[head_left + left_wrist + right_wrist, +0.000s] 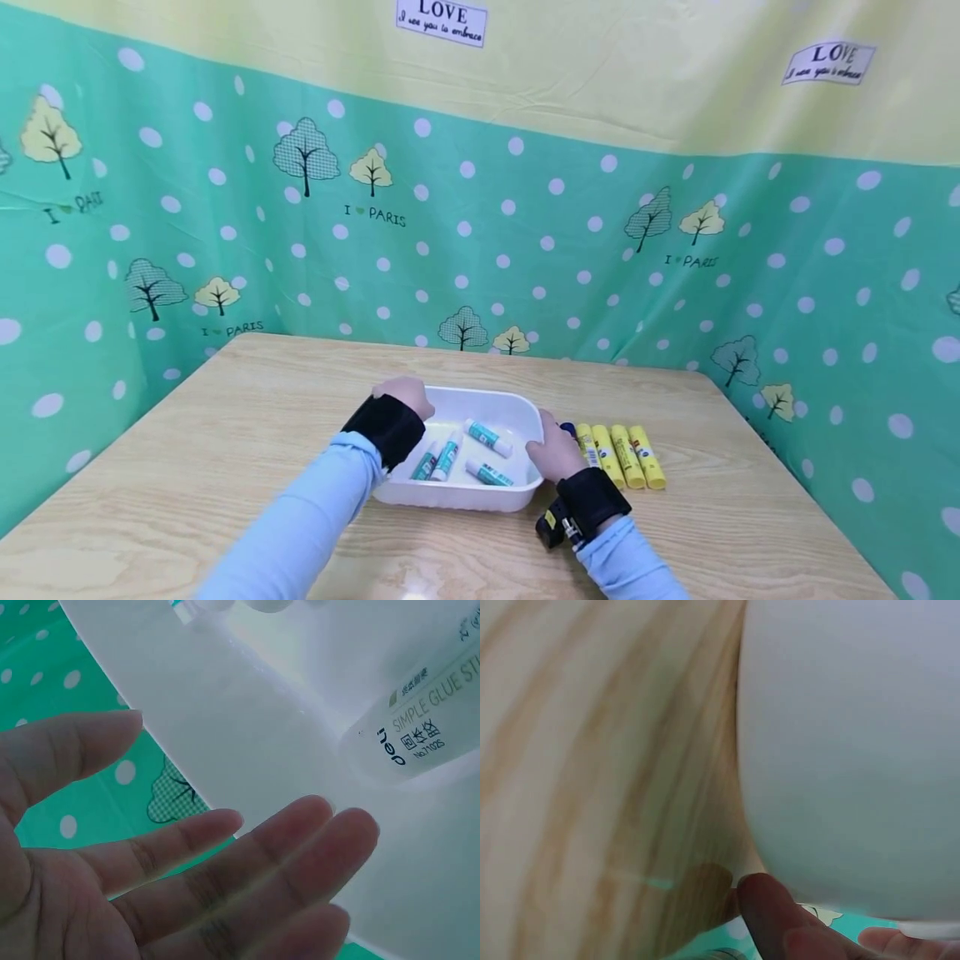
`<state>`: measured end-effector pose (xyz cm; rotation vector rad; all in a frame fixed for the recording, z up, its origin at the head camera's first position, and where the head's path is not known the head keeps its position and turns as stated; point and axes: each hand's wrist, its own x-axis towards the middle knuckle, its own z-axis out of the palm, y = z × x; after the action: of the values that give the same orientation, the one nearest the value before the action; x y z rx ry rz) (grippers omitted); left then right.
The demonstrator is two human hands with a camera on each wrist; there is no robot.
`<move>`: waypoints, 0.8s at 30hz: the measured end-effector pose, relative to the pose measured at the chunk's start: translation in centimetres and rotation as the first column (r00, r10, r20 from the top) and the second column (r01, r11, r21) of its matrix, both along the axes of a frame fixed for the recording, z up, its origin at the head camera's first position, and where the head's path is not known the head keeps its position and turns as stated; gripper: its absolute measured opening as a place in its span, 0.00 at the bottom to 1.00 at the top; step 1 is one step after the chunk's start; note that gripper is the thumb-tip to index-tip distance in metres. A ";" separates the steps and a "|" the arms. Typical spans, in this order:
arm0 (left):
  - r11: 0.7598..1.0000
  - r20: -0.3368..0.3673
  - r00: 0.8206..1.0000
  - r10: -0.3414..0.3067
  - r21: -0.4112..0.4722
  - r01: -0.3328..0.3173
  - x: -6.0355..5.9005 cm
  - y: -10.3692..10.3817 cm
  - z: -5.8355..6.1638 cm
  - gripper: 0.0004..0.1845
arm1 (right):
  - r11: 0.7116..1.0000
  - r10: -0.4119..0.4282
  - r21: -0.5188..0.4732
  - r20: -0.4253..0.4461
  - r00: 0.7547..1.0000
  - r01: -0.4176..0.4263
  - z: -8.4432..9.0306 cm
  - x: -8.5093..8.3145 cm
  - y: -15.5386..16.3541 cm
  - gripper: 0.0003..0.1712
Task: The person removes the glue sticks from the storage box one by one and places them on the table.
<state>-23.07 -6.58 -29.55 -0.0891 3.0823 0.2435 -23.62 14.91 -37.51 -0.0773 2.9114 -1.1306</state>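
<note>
Left hand [405, 395] lies open, fingers [300, 847] straight against the white tray's [457, 498] far-left wall. Right hand [553, 450] touches the tray's right rim; its grip I cannot tell. Four teal glue sticks [487, 437] lie inside, yellow glue sticks [626, 456] just beside, on the wooden table [225, 433].

Just past my right fingers, four yellow glue sticks [621, 455] lie side by side on the wooden bench [225, 450]. Beyond my fingers, a green cloth with white dots and trees [525, 242] walls the bench, two "LOVE" labels [442, 20] above.
</note>
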 end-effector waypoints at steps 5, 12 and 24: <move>0.999 -0.007 1.000 0.023 0.040 -0.022 0.5 0.0 0.2 0.08 | 1.000 0.007 -0.006 0.000 1.000 -0.007 0.1 0.0 0.0 0.32; 0.953 -0.119 0.966 -0.229 -0.230 0.197 2.7 -0.9 -0.2 0.09 | 1.000 -0.006 -0.007 0.014 1.000 0.006 0.1 0.2 -0.1 0.31; 0.886 -0.214 0.887 -0.409 -0.326 0.330 3.4 -1.0 -1.1 0.13 | 1.000 0.002 -0.002 -0.009 1.000 -0.002 0.0 0.1 0.1 0.31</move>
<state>-19.65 -7.59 -30.68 0.5771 3.2938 -0.2236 -23.56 15.01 -37.46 -0.0848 2.9173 -1.1360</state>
